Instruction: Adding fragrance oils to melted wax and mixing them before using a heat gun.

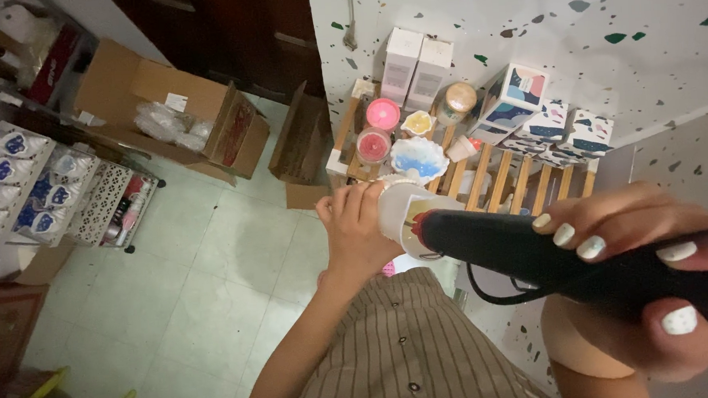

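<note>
My left hand is wrapped around a white jar, held up in front of my striped shirt. My right hand, with white painted nails, grips a black corded heat tool. The tool's nozzle points at the jar's side and nearly touches it. Its black cord loops down below the barrel.
A wooden slatted shelf below holds pink candles, a blue and white dish, white boxes and patterned boxes. Open cardboard boxes stand on the tiled floor. A rack of pouches is at left.
</note>
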